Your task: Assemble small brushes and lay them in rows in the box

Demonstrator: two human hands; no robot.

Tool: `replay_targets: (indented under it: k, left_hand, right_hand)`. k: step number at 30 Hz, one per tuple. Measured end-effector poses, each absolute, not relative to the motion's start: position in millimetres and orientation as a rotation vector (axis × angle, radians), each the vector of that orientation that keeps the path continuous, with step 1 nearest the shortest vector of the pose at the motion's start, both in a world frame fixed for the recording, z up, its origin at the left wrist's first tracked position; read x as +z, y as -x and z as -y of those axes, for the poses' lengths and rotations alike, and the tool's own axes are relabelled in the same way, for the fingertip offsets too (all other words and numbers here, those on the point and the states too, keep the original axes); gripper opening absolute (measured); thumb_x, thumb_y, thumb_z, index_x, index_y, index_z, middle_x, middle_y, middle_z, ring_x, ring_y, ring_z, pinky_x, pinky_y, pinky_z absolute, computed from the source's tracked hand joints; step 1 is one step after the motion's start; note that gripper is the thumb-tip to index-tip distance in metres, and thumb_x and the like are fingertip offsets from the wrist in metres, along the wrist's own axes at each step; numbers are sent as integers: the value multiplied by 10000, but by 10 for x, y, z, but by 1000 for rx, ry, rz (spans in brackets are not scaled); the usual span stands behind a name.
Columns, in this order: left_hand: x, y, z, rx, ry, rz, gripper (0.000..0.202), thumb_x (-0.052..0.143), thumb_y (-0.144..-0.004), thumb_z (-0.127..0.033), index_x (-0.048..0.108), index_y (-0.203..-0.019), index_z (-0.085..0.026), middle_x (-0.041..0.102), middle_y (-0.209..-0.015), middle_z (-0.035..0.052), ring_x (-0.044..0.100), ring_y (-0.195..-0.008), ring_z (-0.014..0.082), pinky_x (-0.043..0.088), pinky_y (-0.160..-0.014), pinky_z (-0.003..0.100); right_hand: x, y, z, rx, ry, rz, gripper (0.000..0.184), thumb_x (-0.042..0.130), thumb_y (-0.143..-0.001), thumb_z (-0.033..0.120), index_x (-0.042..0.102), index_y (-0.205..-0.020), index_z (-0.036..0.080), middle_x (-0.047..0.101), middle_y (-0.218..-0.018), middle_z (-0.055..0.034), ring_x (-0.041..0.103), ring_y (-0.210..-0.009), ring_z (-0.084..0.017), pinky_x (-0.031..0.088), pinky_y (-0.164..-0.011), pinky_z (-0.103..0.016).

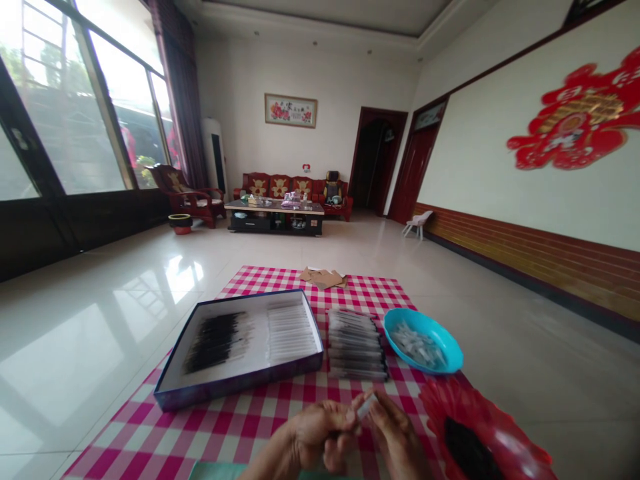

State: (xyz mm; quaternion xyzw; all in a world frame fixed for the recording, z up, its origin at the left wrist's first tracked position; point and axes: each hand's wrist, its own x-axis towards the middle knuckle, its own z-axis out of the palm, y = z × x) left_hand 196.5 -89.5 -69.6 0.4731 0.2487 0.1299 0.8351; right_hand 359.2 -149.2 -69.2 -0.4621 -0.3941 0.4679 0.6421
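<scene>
In front of me, low in the head view, my left hand (325, 427) and my right hand (397, 433) meet over the checked cloth. Both are closed, pinching a short translucent white pen part (367, 407) between them; blur hides its exact shape. Just beyond my hands lies a row of pens (356, 347), clear with dark ends. To its left, a shallow blue-edged box (240, 388) holds black-ended pen refills (213, 343) and clear pen barrels (293, 331). A turquoise bowl (456, 350) on the right contains small clear caps (417, 345).
A red petal-shaped bowl (520, 437) with small black parts (467, 448) stands close by my right hand. Torn cardboard (325, 278) lies at the far edge of the pink-and-white cloth (280, 415). Farther off are a low table (275, 208) and a sofa.
</scene>
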Motion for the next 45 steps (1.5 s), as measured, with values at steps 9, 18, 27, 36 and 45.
replay_targets:
  k: [9, 18, 27, 36, 45]
  left_hand:
    - [-650, -2131, 1075, 925, -1571, -730, 288, 577, -795, -433, 632, -815, -151, 562, -589, -21, 467, -507, 85, 355, -504, 201]
    - [-855, -2133, 1114, 1144, -2357, -1137, 207, 424, -891, -241, 629, -918, -237, 616, -731, 24, 577, -666, 145, 452, -608, 221]
    - [-659, -2119, 1069, 870, -1619, -819, 353, 492, -842, -450, 549, -640, -166, 486, -509, -19, 433, -454, 87, 322, -450, 205]
    - [-617, -2027, 1006, 333, -947, -450, 428, 642, -645, -557, 485, -602, -161, 422, -466, -54, 289, -348, 34, 176, -357, 175]
    - [-772, -2131, 1077, 972, -2088, -1033, 196, 453, -873, -286, 626, -932, -214, 661, -759, 14, 590, -654, 142, 402, -581, 211]
  right_hand:
    - [-688, -3442, 1472, 1173, 968, 547, 332, 798, -596, 424, 711, -870, 257, 719, -937, -24, 646, -904, -215, 521, -755, -297]
    - [-755, -3324, 1424, 1285, 826, 492, 270, 757, -656, 403, 712, -847, 217, 731, -894, -46, 657, -895, -257, 529, -740, -361]
    - [-696, -3486, 1448, 1170, 948, 584, 254, 787, -632, 367, 713, -810, 203, 732, -871, -50, 659, -852, -227, 512, -749, -317]
    - [-589, -3492, 1538, 1349, 806, 632, 246, 790, -631, 366, 706, -813, 223, 723, -834, -60, 652, -893, -256, 506, -780, -374]
    - [-799, -3397, 1392, 1253, 883, 538, 260, 750, -683, 350, 697, -895, 210, 726, -902, -39, 658, -852, -219, 517, -751, -326]
